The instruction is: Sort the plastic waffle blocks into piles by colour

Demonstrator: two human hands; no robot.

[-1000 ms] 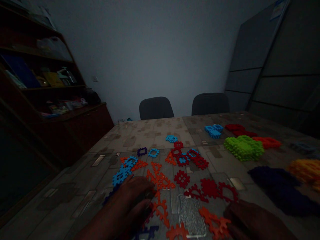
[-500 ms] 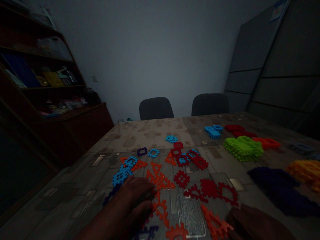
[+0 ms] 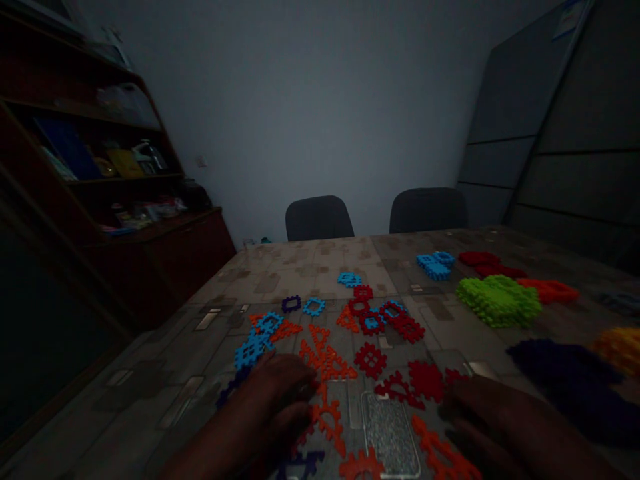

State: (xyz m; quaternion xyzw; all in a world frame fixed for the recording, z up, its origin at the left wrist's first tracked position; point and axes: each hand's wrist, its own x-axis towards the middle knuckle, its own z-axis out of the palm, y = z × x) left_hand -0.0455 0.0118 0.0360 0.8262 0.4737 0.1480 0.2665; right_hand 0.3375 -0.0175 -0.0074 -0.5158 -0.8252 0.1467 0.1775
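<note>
My left hand (image 3: pixel 278 400) lies on the table with its fingers curled down over flat plastic puzzle pieces, next to orange triangle pieces (image 3: pixel 324 360) and blue pieces (image 3: pixel 253 347). What lies under its fingers is hidden. My right hand (image 3: pixel 483 413) rests on the table beside dark red pieces (image 3: pixel 425 381), its fingers reaching over one of them. An orange piece (image 3: pixel 440 453) lies just below that hand. The room is dim.
Sorted piles stand at the right: green (image 3: pixel 497 300), blue (image 3: pixel 436 264), dark red (image 3: pixel 483 261), orange (image 3: pixel 550 290), purple (image 3: pixel 565 373), yellow (image 3: pixel 620 347). A clear phone case (image 3: pixel 390 433) lies between my hands. Two chairs (image 3: pixel 320 217) stand behind the table; a shelf unit (image 3: pixel 110 200) is at the left.
My right hand has moved up and left onto the dark red pieces, covering one. The left hand has stayed where it was. The view shifted slightly.
</note>
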